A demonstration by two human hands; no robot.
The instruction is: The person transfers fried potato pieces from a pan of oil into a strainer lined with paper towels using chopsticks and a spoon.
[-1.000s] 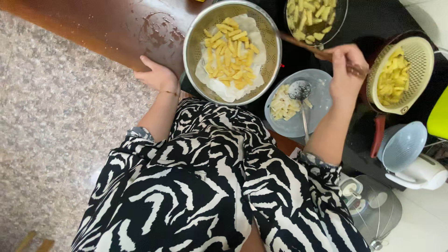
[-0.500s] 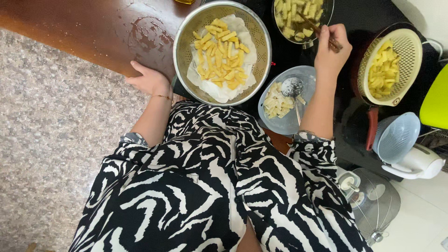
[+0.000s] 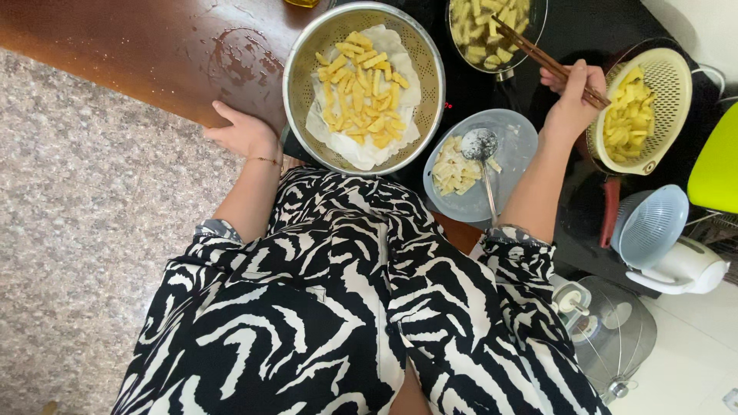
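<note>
Right hand (image 3: 570, 104) clamped on a pair of dark chopsticks (image 3: 547, 61), tips reaching up into the frying pan (image 3: 492, 31) of pale potato strips at the top edge. Left hand (image 3: 244, 132) flat and spread, holding nothing, resting on the brown worktop (image 3: 138, 54) just beside the metal colander (image 3: 363, 86). Colander lined with white paper, fried yellow strips heaped inside. Pale blue plate (image 3: 516, 154) between colander and right hand, with a few pale pieces and a skimmer spoon (image 3: 483, 150) lying on it. Yellow plastic basket (image 3: 644, 109) of raw strips right of the hand.
</note>
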